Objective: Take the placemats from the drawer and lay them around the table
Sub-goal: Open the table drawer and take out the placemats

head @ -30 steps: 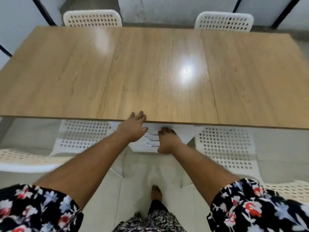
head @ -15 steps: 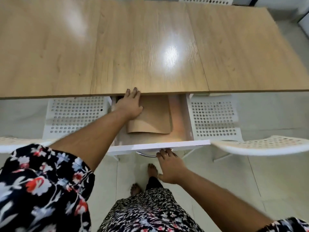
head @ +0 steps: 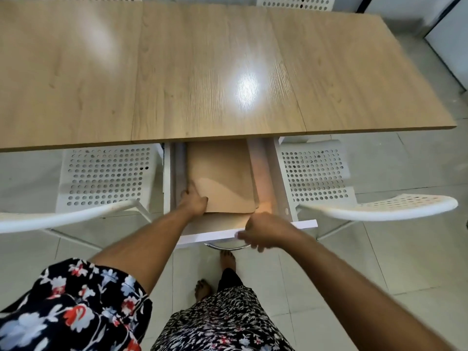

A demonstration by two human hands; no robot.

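A white drawer stands pulled out from under the near edge of the wooden table. Tan placemats lie stacked flat inside it, their far part hidden under the tabletop. My left hand is inside the drawer, gripping the near left corner of the top placemat, which is lifted slightly. My right hand is closed over the drawer's front panel, just above its metal handle.
A white perforated chair stands left of the drawer and another right of it, their backrests reaching toward me. Two more chairs show at the far table edge. My bare feet are on the tiled floor below the drawer.
My left hand has slid from the placemat's far left to its near left corner and taken hold of it. My right hand moved from the handle up onto the drawer front.
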